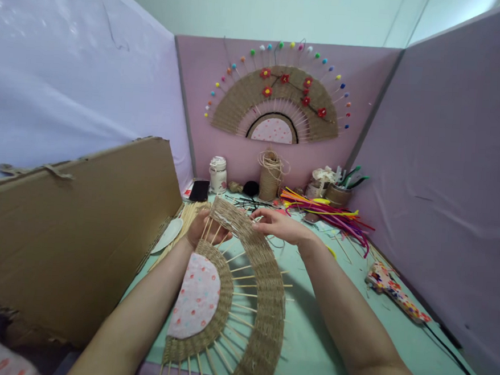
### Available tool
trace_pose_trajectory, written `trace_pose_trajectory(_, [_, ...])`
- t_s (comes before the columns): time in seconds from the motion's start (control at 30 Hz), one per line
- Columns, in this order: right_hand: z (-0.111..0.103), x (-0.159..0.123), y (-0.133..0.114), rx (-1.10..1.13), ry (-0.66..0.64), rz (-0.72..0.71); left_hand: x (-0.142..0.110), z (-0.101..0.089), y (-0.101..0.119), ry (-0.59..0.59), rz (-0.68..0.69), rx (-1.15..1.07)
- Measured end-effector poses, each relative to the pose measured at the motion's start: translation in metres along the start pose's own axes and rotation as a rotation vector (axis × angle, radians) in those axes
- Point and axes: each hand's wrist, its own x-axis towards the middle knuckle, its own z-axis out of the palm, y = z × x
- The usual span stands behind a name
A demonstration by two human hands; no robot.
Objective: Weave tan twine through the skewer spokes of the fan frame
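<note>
Because the fan [267, 280] is broad and its band bends easily, your left hand [198, 228] seems placed behind the far-end sticks to back them up, which would leave your right hand [284, 225] free to work finely along the outer edge. The left fingers lie partly behind those sticks, loosely curled and slightly apart; whether they grip, you cannot tell from here. Your right thumb and forefinger come close together at the woven band, the other fingers bent beside them, though whether twine is between them cannot be told. The fan's far end lies between your two hands, in front of the left fingers and just beside the right fingertips, while its curve sweeps towards you, down to the bench's [311, 352] near edge. Twine [270, 177] stands by the bench's far edge, pipe cleaners [331, 213] lie towards the far right corner, and the glue gun [397, 292] rests near the right edge.
</note>
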Motion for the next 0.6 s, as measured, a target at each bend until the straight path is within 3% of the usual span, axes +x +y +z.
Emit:
trace_pose_trajectory(0.1, [-0.006, -0.004, -0.002, -0.029, -0.018, 0.011, 0.0, 0.001, 0.0, 0.014, 0.016, -0.001])
trace_pose_trajectory(0.33, [-0.019, -0.01, -0.006, -0.143, 0.104, -0.058, -0.001, -0.001, 0.0, 0.047, 0.004, 0.001])
trace_pose_trajectory(0.6, [-0.022, -0.008, -0.006, -0.053, 0.2, -0.096, 0.0, 0.003, 0.001, 0.074, -0.003, 0.019])
